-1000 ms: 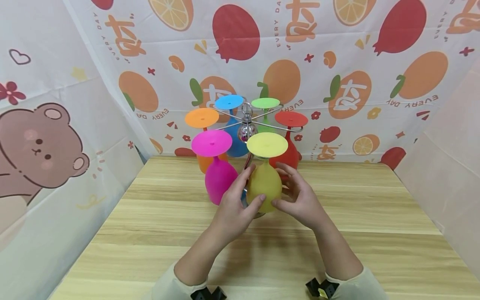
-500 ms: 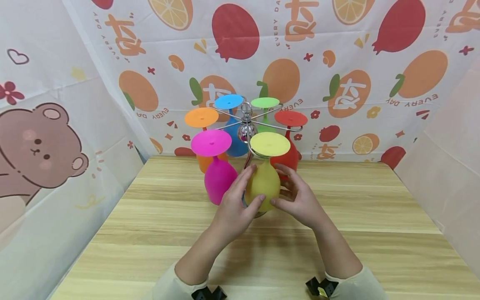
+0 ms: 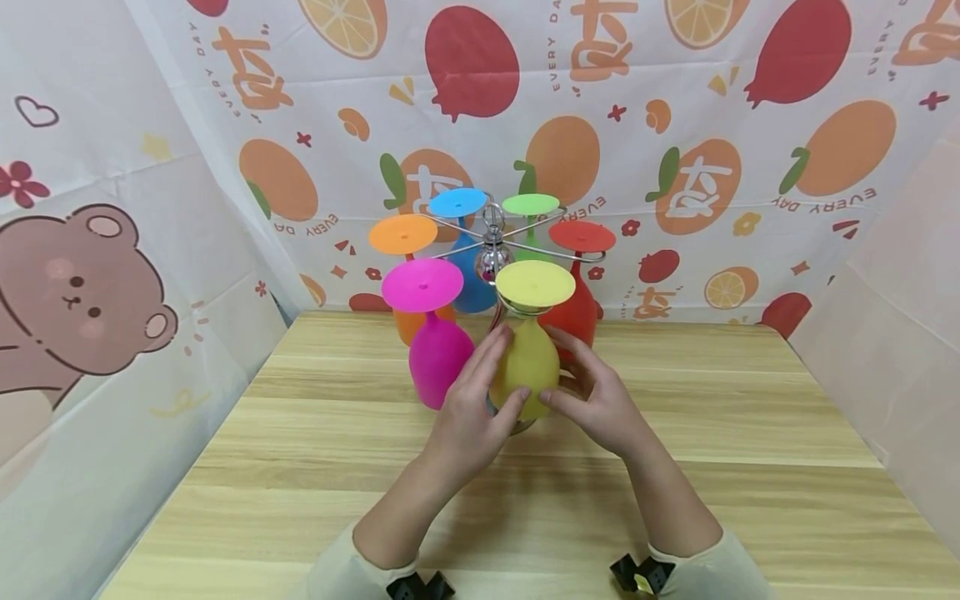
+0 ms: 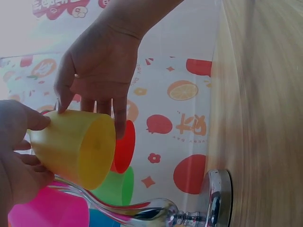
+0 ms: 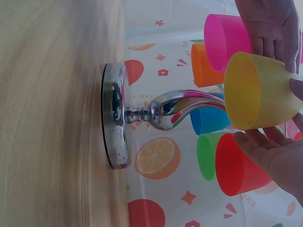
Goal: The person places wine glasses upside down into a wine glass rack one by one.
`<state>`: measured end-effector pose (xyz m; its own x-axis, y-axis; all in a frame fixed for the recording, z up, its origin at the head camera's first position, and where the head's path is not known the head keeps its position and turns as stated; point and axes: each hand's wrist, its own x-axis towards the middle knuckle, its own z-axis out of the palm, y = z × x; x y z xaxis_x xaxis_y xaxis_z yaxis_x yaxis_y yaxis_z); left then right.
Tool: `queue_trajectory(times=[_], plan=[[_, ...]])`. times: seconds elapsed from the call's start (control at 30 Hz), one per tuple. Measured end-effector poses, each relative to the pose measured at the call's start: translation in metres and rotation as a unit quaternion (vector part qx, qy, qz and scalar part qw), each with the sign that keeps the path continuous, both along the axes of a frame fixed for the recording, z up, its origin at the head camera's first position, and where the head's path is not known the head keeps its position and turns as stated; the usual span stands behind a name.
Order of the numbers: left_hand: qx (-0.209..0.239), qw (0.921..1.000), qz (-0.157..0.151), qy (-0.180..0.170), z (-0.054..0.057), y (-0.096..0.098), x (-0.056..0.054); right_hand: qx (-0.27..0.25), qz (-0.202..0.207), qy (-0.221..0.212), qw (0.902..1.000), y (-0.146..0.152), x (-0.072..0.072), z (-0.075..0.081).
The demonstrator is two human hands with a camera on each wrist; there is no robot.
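Observation:
Both hands hold a yellow plastic goblet (image 3: pixel 528 362) upside down by its bowl. My left hand (image 3: pixel 468 412) is on its left side and my right hand (image 3: pixel 597 404) on its right, thumbs toward me. The goblet's round foot is uppermost, overlapping the front arm of a chrome goblet rack (image 3: pixel 493 260). In the right wrist view, the yellow bowl's open mouth faces the table, well above the rack's round base (image 5: pixel 116 116). A magenta goblet (image 3: pixel 438 358) hangs just left of my left hand, and a red goblet (image 3: pixel 577 304) is behind my right fingers.
Orange (image 3: pixel 403 236), blue (image 3: pixel 474 283) and green (image 3: pixel 531 205) goblets hang inverted toward the back of the rack. The rack stands on a wood-grain table (image 3: pixel 337 467). A fruit-print cloth (image 3: pixel 630 275) hangs behind the table.
The yellow goblet's foot shifts slightly right, then back left and a little up. Both hands keep their hold on the bowl. The other goblets stay in place.

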<state>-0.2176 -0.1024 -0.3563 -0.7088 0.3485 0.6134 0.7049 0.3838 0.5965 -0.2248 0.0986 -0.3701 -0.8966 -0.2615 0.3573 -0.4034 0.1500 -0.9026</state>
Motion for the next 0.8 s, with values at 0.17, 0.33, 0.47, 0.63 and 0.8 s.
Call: queue_trajectory(times=[0.17, 0.33, 0.47, 0.63, 0.8], plan=[[-0.008, 0.9998, 0.007, 0.014, -0.0017, 0.0010, -0.0009, 0.003, -0.004, 0.002, 1.0000, 0.0002, -0.0008, -0.0005], [-0.013, 0.9996, 0.010, 0.025, -0.0027, 0.0013, -0.0015, 0.003, -0.003, -0.003, 1.0000, -0.0002, -0.0012, -0.0009], [-0.016, 0.9993, 0.009, 0.034, -0.0025, 0.0009, -0.0011, 0.006, -0.004, -0.004, 1.0000, -0.0008, -0.0008, -0.0012], [-0.020, 0.9988, 0.011, 0.044, -0.0023, 0.0006, -0.0005, 0.011, -0.010, -0.005, 0.9999, -0.0015, -0.0003, -0.0019], [-0.022, 0.9987, 0.012, 0.046, -0.0018, 0.0008, -0.0001, 0.014, -0.014, -0.007, 0.9998, -0.0018, 0.0000, -0.0030]])
